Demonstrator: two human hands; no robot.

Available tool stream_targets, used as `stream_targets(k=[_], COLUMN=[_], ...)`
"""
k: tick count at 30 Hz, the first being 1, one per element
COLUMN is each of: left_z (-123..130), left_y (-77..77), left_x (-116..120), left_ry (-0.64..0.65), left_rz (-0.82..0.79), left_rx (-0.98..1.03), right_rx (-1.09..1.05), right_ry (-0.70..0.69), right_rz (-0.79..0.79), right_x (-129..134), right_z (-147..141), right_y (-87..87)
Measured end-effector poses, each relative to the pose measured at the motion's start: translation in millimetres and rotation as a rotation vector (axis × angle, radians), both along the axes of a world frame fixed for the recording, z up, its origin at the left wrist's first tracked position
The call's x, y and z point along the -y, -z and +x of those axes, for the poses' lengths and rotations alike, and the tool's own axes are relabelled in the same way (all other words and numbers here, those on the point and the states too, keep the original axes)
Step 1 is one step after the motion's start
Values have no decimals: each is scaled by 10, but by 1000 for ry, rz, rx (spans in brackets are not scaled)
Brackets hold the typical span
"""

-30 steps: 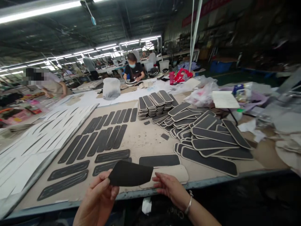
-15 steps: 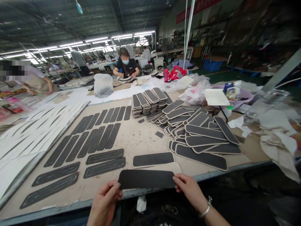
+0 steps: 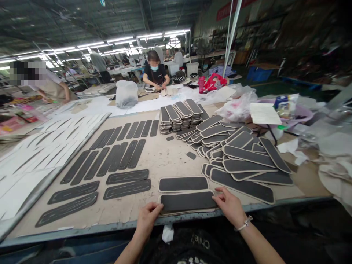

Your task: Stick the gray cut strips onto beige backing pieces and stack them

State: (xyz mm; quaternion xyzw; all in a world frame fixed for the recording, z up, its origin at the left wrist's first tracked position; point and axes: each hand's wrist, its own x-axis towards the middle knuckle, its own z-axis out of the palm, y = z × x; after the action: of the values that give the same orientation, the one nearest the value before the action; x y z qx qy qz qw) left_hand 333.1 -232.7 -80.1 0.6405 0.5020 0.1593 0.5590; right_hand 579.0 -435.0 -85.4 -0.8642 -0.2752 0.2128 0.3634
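Note:
A dark grey strip with rounded corners (image 3: 188, 201) lies over a slightly larger beige piece (image 3: 210, 192) at the table's front edge. My left hand (image 3: 148, 218) pinches the strip's left end between thumb and fingers. At its right end, my right hand (image 3: 229, 206) has thumb and forefinger closed on the corner. Just behind lies a finished-looking grey strip with a beige border (image 3: 183, 184). Loose bordered strips (image 3: 242, 185) are heaped to the right. On the left, several dark strips with shiny streaks on top (image 3: 128, 189) lie in rows.
Neat stacks of bordered strips (image 3: 181, 113) stand at the back. A white sheet with slits (image 3: 41, 154) covers the left side. Plastic bags (image 3: 239, 106), a white card (image 3: 265, 113) and a metal pole (image 3: 232, 36) are at right. A masked co-worker (image 3: 156, 75) sits opposite.
Both hands have lowered the dark strip from the air, forward onto the beige piece. The view has shifted a little, so the table appears further right.

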Motion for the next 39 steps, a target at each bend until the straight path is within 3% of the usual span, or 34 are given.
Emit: stream_targets(k=[5,10,15,19,29,39], left_z=[-13,-9,-39,-63,-42,-14], left_y=[163,207,239,215,118,92], left_x=[-41,-59,-41,-8,23,-31], left_ry=[35,38,80,134,231,277], left_rz=[14,6,22,2,247,210], left_rx=[-53,-117,-133,-127,-281,-316], right_rx=[42,24,55,101,146,95], right_ry=[-14,-46,-53,-60,-69,-23], right_rz=[-124,-181,-214,-210,-203,-147], right_x=[40,46,39,30,23,-22], right_z=[31,83,84,81,79,9], right_y=[110,204,187,171,208,76])
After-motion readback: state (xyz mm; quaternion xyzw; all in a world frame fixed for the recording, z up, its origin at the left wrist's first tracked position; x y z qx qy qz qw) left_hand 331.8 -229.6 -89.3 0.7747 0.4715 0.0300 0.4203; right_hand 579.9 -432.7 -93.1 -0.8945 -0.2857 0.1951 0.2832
